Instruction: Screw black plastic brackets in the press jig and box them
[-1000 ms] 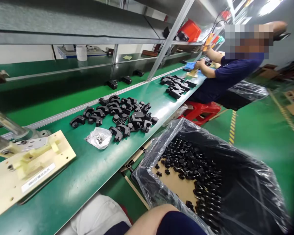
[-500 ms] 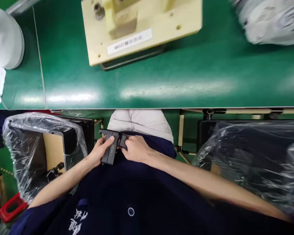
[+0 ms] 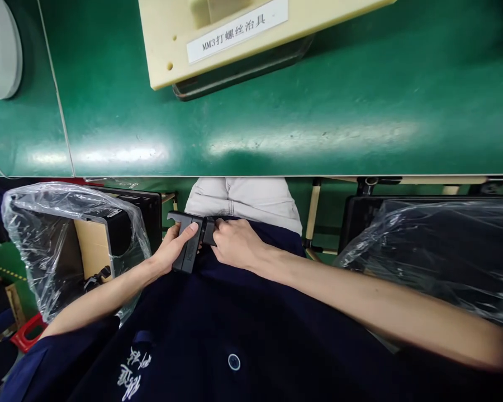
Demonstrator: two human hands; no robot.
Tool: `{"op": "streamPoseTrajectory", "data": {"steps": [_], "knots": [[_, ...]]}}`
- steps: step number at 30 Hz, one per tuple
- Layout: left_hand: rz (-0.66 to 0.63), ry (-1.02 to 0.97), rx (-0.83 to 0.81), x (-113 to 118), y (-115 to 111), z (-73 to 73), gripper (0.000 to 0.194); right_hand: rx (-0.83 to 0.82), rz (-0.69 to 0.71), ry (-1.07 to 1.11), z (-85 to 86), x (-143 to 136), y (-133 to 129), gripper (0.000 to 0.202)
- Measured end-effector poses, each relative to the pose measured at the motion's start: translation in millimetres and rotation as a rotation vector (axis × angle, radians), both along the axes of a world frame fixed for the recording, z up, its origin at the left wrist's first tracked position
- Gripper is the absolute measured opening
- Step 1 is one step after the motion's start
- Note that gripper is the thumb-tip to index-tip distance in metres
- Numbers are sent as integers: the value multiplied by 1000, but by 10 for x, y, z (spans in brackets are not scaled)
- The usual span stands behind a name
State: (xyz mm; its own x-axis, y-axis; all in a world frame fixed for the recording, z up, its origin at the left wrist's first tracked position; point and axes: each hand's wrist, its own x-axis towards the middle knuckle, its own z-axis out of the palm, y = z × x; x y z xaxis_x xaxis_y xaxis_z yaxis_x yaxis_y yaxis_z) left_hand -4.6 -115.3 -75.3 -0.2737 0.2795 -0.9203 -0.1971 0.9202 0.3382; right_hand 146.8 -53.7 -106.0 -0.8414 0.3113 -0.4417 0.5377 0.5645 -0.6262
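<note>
The black device (image 3: 185, 251) was located off the near edge of the green workbench (image 3: 276, 123), on the person's side. The left hand (image 3: 167, 251) pinched its body, thumb on the upper face; the opposing fingertips were concealed. The right hand (image 3: 237, 243) had its fingers curled around the end piece (image 3: 209, 231). Risk: uneven twisting could have damaged the joint; a slack thumb could have dropped the device below the workbench.

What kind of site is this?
Probably a factory assembly station: a labelled cream fixture plate sits on a green workbench, plastic-lined bins flank the person, and the left hand and right hand hold a black plastic-looking part.
</note>
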Motion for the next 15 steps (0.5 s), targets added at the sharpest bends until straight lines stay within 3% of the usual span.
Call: {"op": "streamPoseTrajectory", "data": {"steps": [8,15], "knots": [[8,-61,-76,-36,-14,-10,63,29,91,-4,18,-23,-3,22],[75,-57,-119,-19,-10,-65,49,46,112,-26,73,-129,-23,20]]}}
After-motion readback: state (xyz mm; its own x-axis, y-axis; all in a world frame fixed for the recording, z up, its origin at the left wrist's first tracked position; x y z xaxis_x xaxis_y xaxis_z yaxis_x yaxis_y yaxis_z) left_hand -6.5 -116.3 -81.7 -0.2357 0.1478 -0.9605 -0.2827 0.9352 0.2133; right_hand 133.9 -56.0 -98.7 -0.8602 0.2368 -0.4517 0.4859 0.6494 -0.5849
